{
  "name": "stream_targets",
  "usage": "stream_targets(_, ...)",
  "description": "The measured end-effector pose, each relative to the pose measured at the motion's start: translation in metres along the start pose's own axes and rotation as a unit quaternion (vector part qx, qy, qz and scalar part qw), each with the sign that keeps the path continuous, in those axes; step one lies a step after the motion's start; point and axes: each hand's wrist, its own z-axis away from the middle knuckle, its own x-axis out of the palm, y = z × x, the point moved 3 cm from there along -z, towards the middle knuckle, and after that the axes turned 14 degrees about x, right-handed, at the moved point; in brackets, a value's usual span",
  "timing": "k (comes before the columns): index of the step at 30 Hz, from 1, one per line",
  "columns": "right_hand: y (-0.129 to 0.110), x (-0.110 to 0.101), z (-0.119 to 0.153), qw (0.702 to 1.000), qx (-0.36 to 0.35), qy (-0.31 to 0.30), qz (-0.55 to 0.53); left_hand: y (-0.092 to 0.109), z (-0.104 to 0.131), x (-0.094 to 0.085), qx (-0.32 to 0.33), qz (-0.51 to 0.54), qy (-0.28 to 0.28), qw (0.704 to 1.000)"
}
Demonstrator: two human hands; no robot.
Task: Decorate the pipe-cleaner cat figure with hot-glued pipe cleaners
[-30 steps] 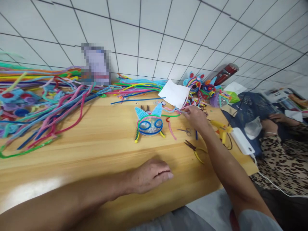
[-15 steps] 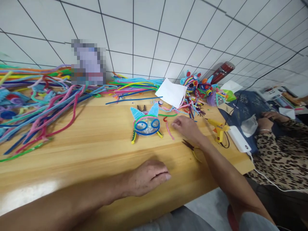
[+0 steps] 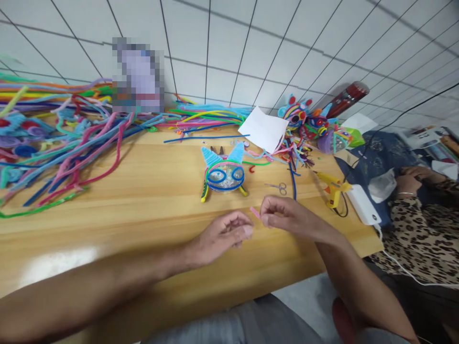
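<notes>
My right hand [image 3: 287, 215] pinches a short pink pipe cleaner [image 3: 255, 212], whose free end points left. My left hand [image 3: 224, 237] is close by on its left, fingers loosely curled and apart from the thumb, with nothing visible in it. Beyond both hands sits a cat-like figure [image 3: 225, 177] with a clear body, light-blue ears and blue rings for eyes. Yellow-and-green handles [image 3: 204, 192] stick out at its lower sides. Small scissors [image 3: 281, 188] and a dark-blue pipe cleaner [image 3: 293, 184] lie just past my right hand. A small red hooked piece [image 3: 251, 169] rests right of the figure.
Many coloured pipe cleaners [image 3: 82, 162] pile up at left. White paper [image 3: 263, 129] and finished colourful figures [image 3: 296, 114] stand along the wall. At right are a yellow glue gun [image 3: 333, 188], a white power strip [image 3: 364, 204] and another person's hands [image 3: 409, 184].
My right hand has picked up the pink pipe cleaner from beside the figure and drawn it toward me. My left hand has risen toward it and its fingers have loosened. The view has shifted slightly.
</notes>
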Motion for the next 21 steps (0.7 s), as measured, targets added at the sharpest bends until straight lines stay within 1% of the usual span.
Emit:
stream_targets(1,-0.003,0.008,0.005,1.0,-0.003,-0.012,0.007,0.002,0.0,0.0,0.003,0.008,0.013,1.0)
stream_targets(3,-0.005,0.022,0.01,1.0,-0.011,-0.016,0.023,0.006,0.0,-0.002,0.01,0.006,0.026,1.0)
stream_targets(5,-0.004,0.031,0.012,0.999,-0.02,0.003,0.026,0.009,0.001,-0.003,0.017,-0.006,0.033,0.999)
stream_targets(7,-0.001,0.035,0.013,0.999,-0.032,0.035,0.026,0.009,0.001,-0.005,0.023,-0.018,0.051,0.998)
stream_targets(10,0.002,0.036,0.017,0.987,-0.098,0.112,0.06,0.008,0.001,-0.006,0.02,-0.03,0.073,0.997)
stream_targets(12,0.0,0.036,0.022,0.968,-0.161,0.166,0.093,0.006,-0.001,-0.005,0.005,-0.027,0.069,0.997)
stream_targets(14,-0.003,0.036,0.027,0.949,-0.207,0.207,0.117,0.005,-0.003,-0.004,-0.013,-0.016,0.061,0.998)
stream_targets(16,-0.005,0.036,0.031,0.934,-0.234,0.235,0.133,0.006,-0.005,-0.004,-0.026,-0.011,0.058,0.998)
stream_targets(18,-0.008,0.035,0.034,0.924,-0.25,0.253,0.14,0.01,-0.006,-0.003,-0.026,-0.014,0.053,0.998)
stream_targets(21,-0.012,0.03,0.037,0.922,-0.267,0.253,0.124,0.022,-0.004,0.0,-0.012,-0.024,0.044,0.999)
